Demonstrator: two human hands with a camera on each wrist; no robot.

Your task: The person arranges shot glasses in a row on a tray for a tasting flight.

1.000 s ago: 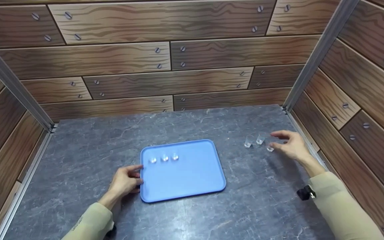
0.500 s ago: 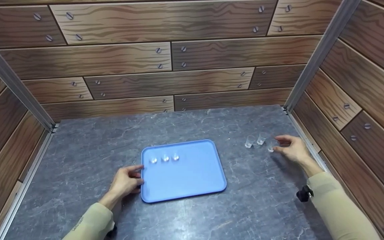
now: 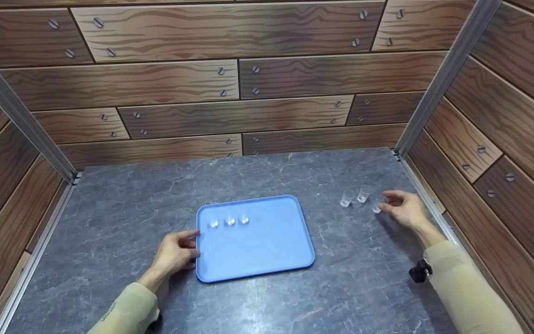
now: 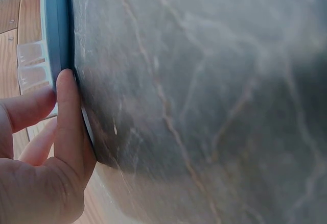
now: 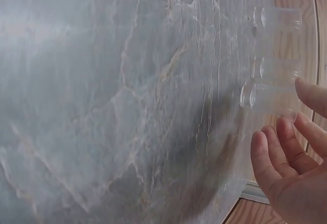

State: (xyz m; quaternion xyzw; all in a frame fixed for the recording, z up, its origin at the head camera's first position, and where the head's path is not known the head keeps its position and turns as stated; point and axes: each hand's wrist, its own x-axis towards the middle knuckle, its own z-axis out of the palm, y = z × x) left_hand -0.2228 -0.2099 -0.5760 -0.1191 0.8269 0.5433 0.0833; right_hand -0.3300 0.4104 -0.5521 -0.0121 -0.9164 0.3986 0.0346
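Right hand [image 3: 406,211] curls around a clear cup [image 5: 271,96] from its right.

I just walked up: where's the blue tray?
In the head view, the blue tray lies centrally on the grey table, the left hand touching its left edge.

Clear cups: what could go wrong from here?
1. The right hand seems to pinch the nearest cup near its rim; an off-centre pull might tip it, or it might slip.
2. Two more cups stand close by, so a sideways move could knock one over.
3. The left hand touches the edge of the tray; a nudge might topple the three cups on it.
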